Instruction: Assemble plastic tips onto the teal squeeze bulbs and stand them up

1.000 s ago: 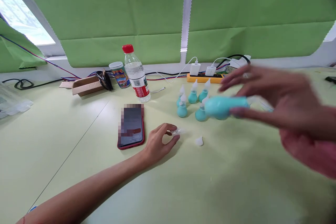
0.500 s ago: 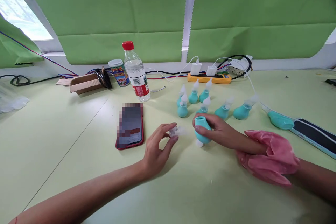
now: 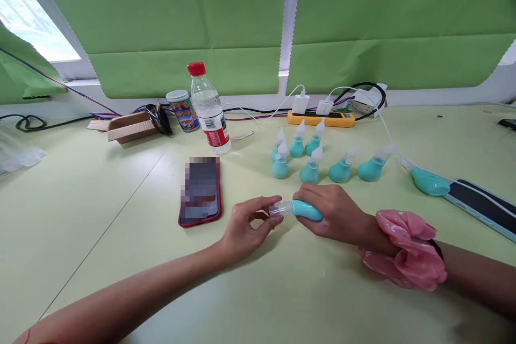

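Note:
My left hand pinches a clear plastic nozzle between thumb and fingertips. The teal rubber bulb of a nasal aspirator lies sideways in the closed fingers of my right hand, its mouth facing left. Nozzle and bulb meet end to end; how deep one sits in the other I cannot tell. Just beyond my right hand stand several whole nasal aspirators, among them one upright and one leaning, each a teal bulb with a translucent tip.
A phone lies left of my left hand. Behind it stand a water bottle and a printed can beside an open cardboard box. A yellow power strip lies at the back. Another teal bulb rests by a dark flat device.
My right hand has tipped the bulb from mouth-up to sideways, its mouth now to the left. The nozzle in my left hand has moved slightly right and now meets the bulb.

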The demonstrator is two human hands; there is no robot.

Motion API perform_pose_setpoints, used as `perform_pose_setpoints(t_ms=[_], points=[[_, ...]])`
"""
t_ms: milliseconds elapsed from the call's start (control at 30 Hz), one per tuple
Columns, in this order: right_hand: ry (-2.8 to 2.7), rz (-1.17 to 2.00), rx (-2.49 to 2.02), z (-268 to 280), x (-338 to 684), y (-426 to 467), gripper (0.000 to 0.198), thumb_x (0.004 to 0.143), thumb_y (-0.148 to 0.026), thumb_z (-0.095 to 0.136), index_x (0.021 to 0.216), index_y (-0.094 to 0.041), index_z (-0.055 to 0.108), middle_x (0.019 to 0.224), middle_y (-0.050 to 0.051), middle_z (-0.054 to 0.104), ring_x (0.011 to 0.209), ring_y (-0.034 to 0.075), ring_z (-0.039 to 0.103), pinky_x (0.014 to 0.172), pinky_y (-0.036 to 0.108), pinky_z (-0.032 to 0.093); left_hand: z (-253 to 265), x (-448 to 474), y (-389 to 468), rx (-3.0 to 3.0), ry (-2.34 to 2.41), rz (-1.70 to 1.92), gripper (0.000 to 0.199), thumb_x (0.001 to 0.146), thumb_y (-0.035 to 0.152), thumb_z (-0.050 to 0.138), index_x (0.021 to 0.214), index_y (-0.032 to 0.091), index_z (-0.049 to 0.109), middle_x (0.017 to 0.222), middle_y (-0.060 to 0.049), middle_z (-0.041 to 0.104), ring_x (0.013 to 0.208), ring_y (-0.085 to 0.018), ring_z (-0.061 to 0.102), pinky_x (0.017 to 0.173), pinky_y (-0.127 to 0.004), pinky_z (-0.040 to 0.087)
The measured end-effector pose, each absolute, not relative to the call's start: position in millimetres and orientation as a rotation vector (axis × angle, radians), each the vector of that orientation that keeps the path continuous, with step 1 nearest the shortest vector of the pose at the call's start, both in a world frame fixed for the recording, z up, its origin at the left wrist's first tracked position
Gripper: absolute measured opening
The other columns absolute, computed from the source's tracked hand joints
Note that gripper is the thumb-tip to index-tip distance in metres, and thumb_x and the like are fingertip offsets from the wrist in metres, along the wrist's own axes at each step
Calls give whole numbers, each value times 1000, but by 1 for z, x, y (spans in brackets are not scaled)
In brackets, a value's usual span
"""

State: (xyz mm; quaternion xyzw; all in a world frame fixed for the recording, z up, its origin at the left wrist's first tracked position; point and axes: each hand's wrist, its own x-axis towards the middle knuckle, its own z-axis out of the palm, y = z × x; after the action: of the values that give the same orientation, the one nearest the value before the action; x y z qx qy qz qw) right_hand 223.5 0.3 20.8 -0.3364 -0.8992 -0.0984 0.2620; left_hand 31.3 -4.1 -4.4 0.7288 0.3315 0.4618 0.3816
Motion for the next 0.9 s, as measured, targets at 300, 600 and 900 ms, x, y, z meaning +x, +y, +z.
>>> perform_pose_setpoints(t_ms=[300, 600, 900], points=[[-2504, -157, -929, 17, 222, -1, 9, 69, -11, 46, 69, -13, 55, 61, 2, 55, 52, 11, 46, 45, 23, 28, -5, 31, -7, 2221, 702, 1314, 17, 71, 10, 60, 88, 10, 61, 75, -10, 65, 65, -14, 61, 55, -22, 53], [-2316, 984, -1144, 33, 219, -1, 7, 63, -15, 53, 70, -15, 54, 60, -3, 51, 55, 8, 44, 51, 19, 36, 9, 30, -8, 2718, 552, 1346, 26, 75, 4, 51, 100, 11, 49, 80, -10, 61, 70, -15, 59, 60, -24, 50], [-2353, 1288, -1263, 69, 234, 6, 22, 65, -37, 61, 71, -16, 59, 59, -2, 49, 51, 7, 43, 46, 18, 34, 14, 37, -2, 2593, 568, 1321, 46, 77, 17, 55, 119, 17, 38, 91, -9, 61, 75, -15, 58, 63, -25, 50]])
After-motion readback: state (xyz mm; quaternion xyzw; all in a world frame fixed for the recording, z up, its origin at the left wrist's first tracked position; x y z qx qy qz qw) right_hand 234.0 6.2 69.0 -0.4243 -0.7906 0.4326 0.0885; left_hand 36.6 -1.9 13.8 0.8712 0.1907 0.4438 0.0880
